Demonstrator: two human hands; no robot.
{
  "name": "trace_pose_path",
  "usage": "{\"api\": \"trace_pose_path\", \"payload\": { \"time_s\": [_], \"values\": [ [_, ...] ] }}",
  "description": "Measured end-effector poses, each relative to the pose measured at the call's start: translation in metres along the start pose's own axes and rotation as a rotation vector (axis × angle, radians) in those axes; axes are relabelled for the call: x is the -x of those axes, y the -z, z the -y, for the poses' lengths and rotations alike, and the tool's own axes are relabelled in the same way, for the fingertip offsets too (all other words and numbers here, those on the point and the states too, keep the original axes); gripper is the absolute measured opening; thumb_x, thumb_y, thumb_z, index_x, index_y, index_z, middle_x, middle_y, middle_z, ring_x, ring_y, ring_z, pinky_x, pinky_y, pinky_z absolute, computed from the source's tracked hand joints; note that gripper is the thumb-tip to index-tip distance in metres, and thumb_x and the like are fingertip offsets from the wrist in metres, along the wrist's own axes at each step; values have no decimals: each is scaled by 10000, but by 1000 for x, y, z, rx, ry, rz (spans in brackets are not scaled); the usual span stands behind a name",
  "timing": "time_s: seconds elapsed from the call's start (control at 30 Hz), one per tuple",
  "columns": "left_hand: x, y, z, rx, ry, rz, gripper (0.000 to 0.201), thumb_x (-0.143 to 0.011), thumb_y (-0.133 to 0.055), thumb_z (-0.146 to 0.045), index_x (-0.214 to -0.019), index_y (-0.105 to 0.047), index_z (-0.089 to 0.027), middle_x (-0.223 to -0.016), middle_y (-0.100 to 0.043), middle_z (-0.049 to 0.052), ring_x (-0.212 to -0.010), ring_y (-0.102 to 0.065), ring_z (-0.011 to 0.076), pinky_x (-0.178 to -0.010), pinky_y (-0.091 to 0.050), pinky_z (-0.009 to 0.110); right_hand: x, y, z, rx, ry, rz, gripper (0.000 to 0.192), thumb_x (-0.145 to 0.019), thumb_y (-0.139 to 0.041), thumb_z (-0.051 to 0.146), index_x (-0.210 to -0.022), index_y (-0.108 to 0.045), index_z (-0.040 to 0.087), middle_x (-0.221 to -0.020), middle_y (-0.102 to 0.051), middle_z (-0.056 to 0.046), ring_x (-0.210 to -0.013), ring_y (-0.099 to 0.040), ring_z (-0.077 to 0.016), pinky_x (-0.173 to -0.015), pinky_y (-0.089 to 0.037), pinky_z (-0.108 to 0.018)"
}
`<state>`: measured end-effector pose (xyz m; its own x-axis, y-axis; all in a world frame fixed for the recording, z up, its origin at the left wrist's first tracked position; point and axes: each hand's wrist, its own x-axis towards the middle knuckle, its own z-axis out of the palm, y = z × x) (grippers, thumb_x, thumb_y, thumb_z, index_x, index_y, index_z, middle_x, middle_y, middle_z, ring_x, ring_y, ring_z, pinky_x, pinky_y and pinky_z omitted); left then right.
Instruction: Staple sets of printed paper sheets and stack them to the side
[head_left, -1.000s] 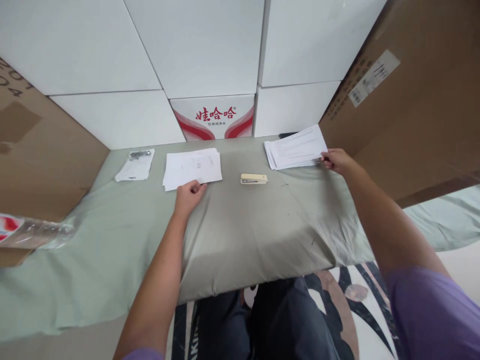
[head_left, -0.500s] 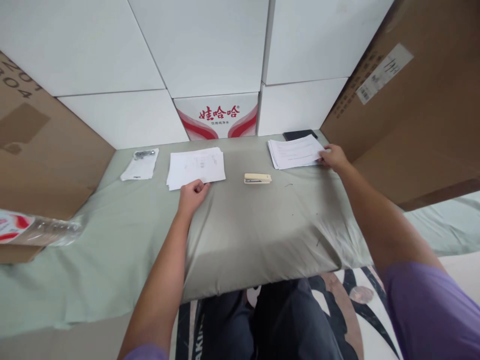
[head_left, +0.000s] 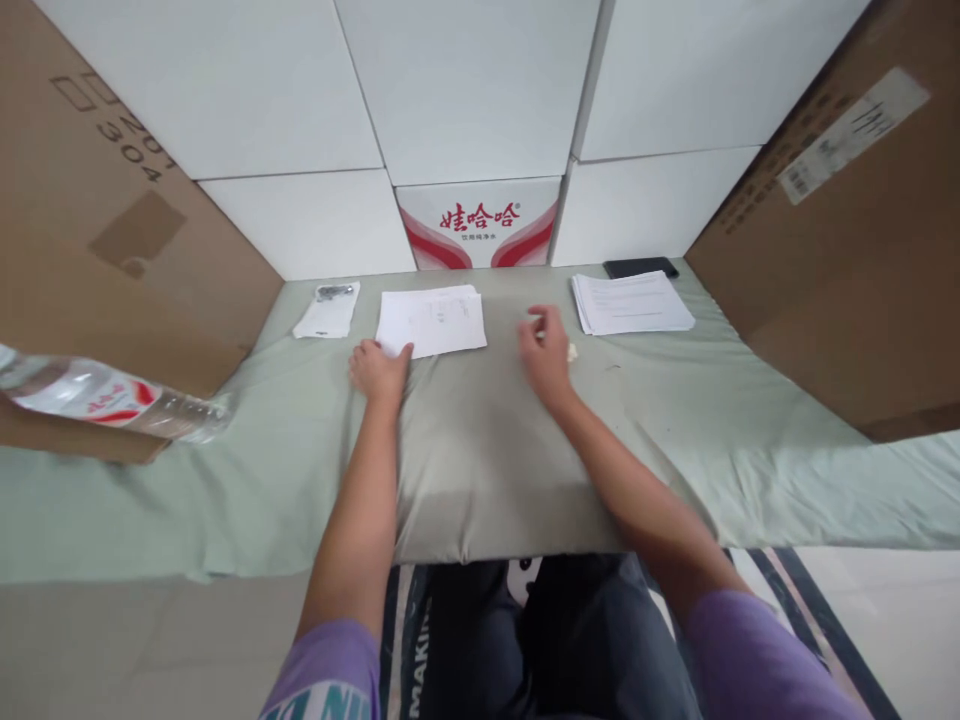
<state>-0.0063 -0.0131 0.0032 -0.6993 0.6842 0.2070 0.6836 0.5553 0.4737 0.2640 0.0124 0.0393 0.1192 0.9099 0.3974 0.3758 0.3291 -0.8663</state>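
Note:
My left hand (head_left: pixel 379 368) lies on the green cloth with its fingers curled, pinching the near left corner of the middle stack of white sheets (head_left: pixel 435 320). My right hand (head_left: pixel 546 352) rests on the cream stapler (head_left: pixel 571 351) and curls over it. Only the stapler's right end shows past my fingers. A second stack of printed sheets (head_left: pixel 634 302) lies flat at the back right, away from both hands.
A small paper with a metal clip (head_left: pixel 328 312) lies at the back left. A black phone (head_left: pixel 640 267) sits behind the right stack. A plastic water bottle (head_left: pixel 112 398) juts in from the left. Cardboard boxes (head_left: pixel 847 220) flank the cloth-covered table (head_left: pixel 480 450); white boxes stand behind.
My right hand let go of the right paper stack, which now lies flat, and moved left onto the stapler. My left hand stayed at the middle stack's corner. The view shifted left.

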Motion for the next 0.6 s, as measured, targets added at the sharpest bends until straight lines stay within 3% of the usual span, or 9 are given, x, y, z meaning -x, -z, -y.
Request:
{"api": "trace_pose_path", "payload": {
  "time_s": [0.1,0.2,0.33,0.6],
  "values": [
    [3,1,-2,-8,-7,4,539,-816,-734,-547,-1158,-569,-164,-1288,-627,211,-1266,-547,393,-1066,-406,526,18,-58,14,-50,-113,127,293,-902,-525,386,-1131,-550,206,-930,-609,-50,-821,-585,-192,-795,-497,-342],
    [4,2,-2,7,-8,0,533,-811,-744,-542,-1142,-578,-158,-1296,-625,234,-1274,-542,409,-1064,-404,530,21,-84,9,18,-138,133,372,-901,-523,333,-1239,-539,179,-1242,-593,-159,-1063,-606,-242,-950,-501,-393],
    [2,1,0,25,5,9,515,-789,-767,-540,-1089,-588,-162,-1268,-638,237,-1255,-549,413,-1053,-405,535,20,-87,-4,112,-115,145,423,-909,-492,272,-1318,-528,171,-1413,-509,-192,-1272,-550,-287,-1078,-466,-439],
    [3,3,-3,50,35,-15,448,-894,-633,-549,-1089,-602,-147,-1263,-646,243,-1255,-565,397,-1045,-408,537,19,-90,-6,161,-154,218,485,-911,-488,255,-1383,-509,142,-1390,-599,-201,-1257,-588,-325,-1090,-459,-493]
  ]
}}
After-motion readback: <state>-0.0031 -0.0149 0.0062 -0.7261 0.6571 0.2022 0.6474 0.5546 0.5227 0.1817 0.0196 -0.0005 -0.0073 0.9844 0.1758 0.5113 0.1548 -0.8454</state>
